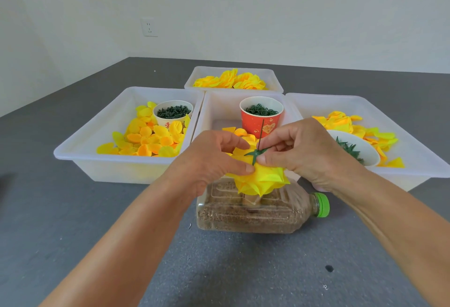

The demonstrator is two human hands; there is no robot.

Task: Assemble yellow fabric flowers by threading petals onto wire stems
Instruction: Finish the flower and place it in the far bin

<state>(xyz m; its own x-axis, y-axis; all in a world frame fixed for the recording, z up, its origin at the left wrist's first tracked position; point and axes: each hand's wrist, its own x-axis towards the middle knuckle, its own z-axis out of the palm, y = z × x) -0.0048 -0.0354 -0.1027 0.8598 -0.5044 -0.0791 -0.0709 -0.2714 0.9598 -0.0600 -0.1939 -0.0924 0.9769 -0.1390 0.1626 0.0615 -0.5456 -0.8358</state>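
Both my hands pinch one flower over the bottle: left hand grips yellow petals, right hand slides a green calyx down the wire stem. Finished flowers fill the far tray; loose petals remain.

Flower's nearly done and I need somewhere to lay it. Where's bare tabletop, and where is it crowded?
Bare grey tabletop lies near the person, this side of the clear plastic bottle with green cap, and along the far left of the left white plastic tray. It is crowded ahead: four trays stand edge to edge, filled with yellow fabric petals and cups.
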